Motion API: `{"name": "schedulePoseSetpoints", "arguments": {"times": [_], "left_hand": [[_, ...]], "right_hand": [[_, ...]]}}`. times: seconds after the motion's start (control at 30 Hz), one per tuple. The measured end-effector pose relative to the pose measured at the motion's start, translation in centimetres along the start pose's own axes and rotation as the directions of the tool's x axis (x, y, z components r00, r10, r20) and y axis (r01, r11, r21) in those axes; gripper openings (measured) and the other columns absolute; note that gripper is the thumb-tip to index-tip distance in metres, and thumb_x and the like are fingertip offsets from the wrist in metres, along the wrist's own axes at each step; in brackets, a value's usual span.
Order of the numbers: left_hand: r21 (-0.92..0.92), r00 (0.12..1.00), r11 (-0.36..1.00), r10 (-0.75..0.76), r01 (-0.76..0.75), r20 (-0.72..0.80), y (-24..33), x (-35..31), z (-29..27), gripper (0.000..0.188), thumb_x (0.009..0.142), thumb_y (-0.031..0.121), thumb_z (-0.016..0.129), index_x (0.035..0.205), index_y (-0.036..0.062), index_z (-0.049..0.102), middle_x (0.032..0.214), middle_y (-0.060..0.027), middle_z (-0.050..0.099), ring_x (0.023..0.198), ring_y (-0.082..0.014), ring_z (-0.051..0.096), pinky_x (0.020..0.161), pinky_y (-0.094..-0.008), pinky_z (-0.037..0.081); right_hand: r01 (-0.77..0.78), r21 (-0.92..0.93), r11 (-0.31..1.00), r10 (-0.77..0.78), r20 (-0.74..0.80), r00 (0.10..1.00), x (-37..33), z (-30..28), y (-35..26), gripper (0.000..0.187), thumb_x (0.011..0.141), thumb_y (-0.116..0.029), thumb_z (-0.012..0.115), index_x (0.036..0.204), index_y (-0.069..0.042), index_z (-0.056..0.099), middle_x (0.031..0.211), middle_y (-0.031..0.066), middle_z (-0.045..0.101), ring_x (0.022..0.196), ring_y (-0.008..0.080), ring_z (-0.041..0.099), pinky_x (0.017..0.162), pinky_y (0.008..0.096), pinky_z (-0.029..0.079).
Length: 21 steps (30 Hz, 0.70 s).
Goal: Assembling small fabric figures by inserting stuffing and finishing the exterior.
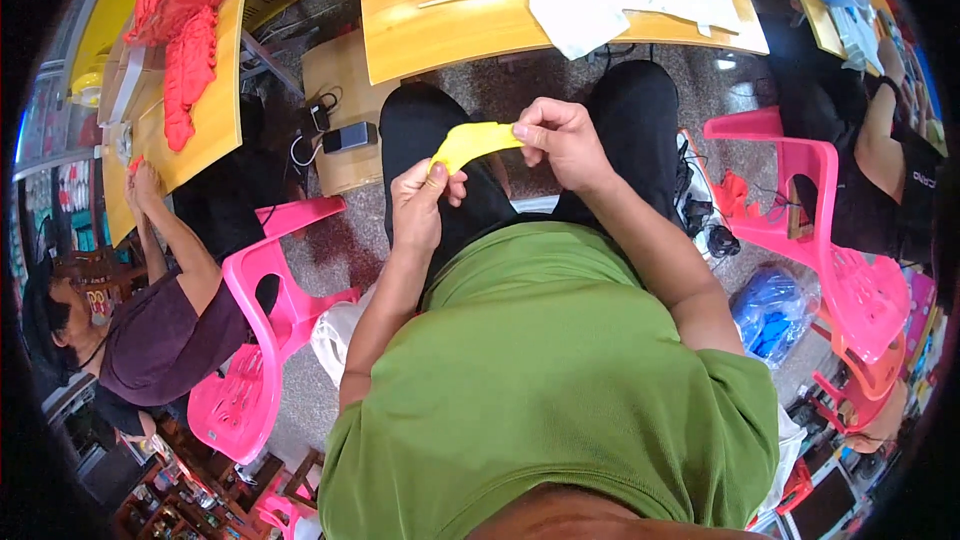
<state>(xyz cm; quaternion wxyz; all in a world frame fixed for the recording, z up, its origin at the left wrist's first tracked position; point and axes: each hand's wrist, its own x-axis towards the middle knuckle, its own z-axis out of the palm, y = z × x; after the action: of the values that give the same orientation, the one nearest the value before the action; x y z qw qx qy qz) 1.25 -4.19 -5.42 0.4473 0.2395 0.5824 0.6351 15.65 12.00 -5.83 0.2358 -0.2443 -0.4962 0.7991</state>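
Observation:
A small, curved yellow strip (474, 142), soft and cloth-like, is stretched between my two hands above my lap. My left hand (423, 202) pinches its lower left end between thumb and fingers. At the other end, my right hand (562, 140) grips the strip with thumb and forefinger, a little higher up. The strip arches between them, and its exact kind cannot be made out. Below it are my knees in black trousers (632, 115).
A wooden table (440, 25) stands ahead, with white cloth (580, 0) on it. At left, a person sits by a table bearing red bundled pieces (190, 70). Pink chairs (255, 380) flank me. A bag of blue pieces (775, 318) lies on the floor at right.

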Motion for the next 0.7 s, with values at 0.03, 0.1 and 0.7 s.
{"name": "schedulePoseSetpoints", "arguments": {"times": [0.03, 0.1, 0.7], "left_hand": [[0.004, 0.999, 1.000, 0.004, -0.004, -0.045, -0.1, 0.0, 0.1, 0.030, 0.093, 0.025, 0.053, 0.083, -0.0007, 0.065, 0.065, -0.0031, 0.058, 0.059, -0.0084, 0.053, 0.057, -0.0219, 0.043], [0.004, 0.996, 1.000, 0.010, -0.010, -0.093, 0.0, 0.0, 0.1, 0.028, 0.092, 0.024, 0.055, 0.086, -0.0012, 0.065, 0.066, -0.0029, 0.059, 0.062, -0.0090, 0.054, 0.061, -0.0228, 0.045], [0.053, 0.921, 0.926, 0.378, -0.375, -0.096, 3.4, 0.9, 2.4, 0.010, 0.077, 0.002, 0.067, 0.074, 0.0019, 0.057, 0.084, -0.0054, 0.055, 0.081, -0.0149, 0.051, 0.073, -0.0264, 0.041]], "right_hand": [[-0.002, -0.001, 1.000, 0.002, 0.001, 1.000, -0.1, 0.6, 0.3, 0.013, 0.083, -0.007, 0.065, 0.072, -0.004, 0.059, 0.057, -0.0003, 0.054, 0.049, 0.0067, 0.050, 0.046, 0.0216, 0.042], [0.090, 0.118, 0.989, -0.071, -0.158, 0.985, -0.1, 1.8, 0.8, 0.008, 0.084, -0.008, 0.064, 0.077, -0.004, 0.061, 0.059, 0.0002, 0.056, 0.050, 0.0060, 0.050, 0.045, 0.0213, 0.041], [0.417, -0.346, 0.841, -0.390, 0.148, 0.909, -1.3, 2.7, -1.4, 0.007, 0.082, -0.001, 0.061, 0.076, 0.000, 0.057, 0.066, 0.0006, 0.050, 0.042, 0.0057, 0.047, 0.037, 0.0204, 0.036]]}}
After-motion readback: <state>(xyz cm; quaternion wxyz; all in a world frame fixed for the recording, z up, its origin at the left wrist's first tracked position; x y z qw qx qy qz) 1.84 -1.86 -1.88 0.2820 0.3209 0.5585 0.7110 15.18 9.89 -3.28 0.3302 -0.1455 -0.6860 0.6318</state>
